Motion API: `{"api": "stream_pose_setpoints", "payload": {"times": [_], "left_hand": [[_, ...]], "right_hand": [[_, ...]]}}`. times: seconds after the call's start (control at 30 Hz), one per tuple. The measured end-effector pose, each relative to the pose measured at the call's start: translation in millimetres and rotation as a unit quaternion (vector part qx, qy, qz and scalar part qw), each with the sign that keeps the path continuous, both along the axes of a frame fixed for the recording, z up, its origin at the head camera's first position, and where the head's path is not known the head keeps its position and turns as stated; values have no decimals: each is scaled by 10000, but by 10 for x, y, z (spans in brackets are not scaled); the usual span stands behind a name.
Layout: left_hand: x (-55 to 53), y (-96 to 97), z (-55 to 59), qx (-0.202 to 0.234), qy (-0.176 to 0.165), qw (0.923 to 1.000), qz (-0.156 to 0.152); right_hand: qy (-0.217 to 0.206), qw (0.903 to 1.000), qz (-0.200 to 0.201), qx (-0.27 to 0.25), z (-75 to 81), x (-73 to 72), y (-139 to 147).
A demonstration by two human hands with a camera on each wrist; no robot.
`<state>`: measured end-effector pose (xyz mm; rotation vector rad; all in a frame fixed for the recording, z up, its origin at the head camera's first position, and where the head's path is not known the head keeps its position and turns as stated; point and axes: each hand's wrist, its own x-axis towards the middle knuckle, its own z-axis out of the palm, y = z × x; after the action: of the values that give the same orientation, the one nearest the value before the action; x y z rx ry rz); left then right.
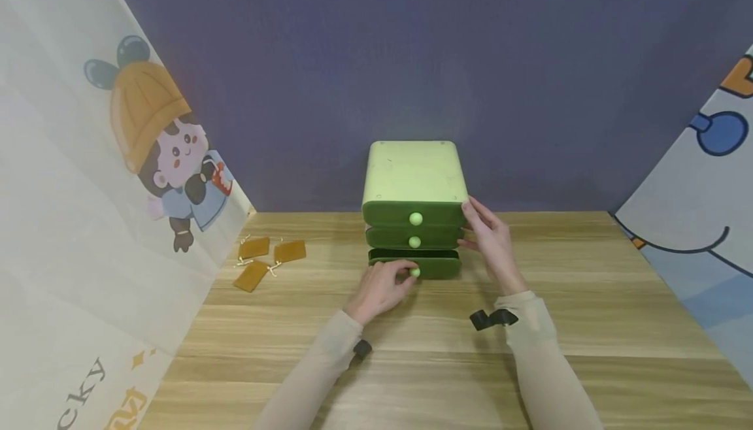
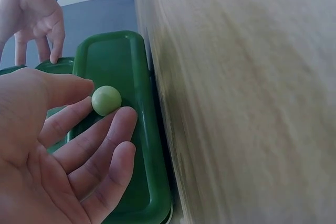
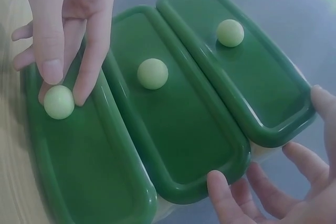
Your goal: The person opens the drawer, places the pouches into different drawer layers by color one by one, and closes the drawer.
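Observation:
A small cabinet (image 1: 415, 172) with a light green top and three dark green drawers stands on the table against the back wall. My left hand (image 1: 381, 287) is at the bottom drawer (image 1: 440, 268), its thumb and fingers pinching the round pale knob (image 2: 106, 100). That drawer stands out a little, with a dark gap showing above its front. My right hand (image 1: 491, 240) rests against the cabinet's right side, its fingertips (image 3: 218, 183) at the edges of the top drawer (image 3: 247, 72) and middle drawer (image 3: 173, 129). Those two drawers sit closed.
Several brown tags (image 1: 254, 247) with pale strings lie on the wooden table (image 1: 412, 378) to the left. A dark blue wall (image 1: 412, 57) rises behind the cabinet. Printed panels (image 1: 170, 175) stand at both sides.

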<state>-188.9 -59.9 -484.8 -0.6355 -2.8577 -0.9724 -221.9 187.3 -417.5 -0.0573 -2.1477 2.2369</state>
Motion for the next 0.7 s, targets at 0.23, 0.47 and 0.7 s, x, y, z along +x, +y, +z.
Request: {"api": "stream_pose_setpoints", "payload": {"times": [0.23, 0.47, 0.7], "left_hand": [[12, 2, 7, -109, 73, 9999, 22], [33, 9, 4, -163, 81, 9998, 98], [68, 7, 3, -145, 10, 9999, 25]], "right_hand": [[74, 9999, 72, 74, -5, 9, 7], [61, 10000, 66, 35, 9, 6, -5], [65, 9999, 116, 52, 6, 12, 12]]}}
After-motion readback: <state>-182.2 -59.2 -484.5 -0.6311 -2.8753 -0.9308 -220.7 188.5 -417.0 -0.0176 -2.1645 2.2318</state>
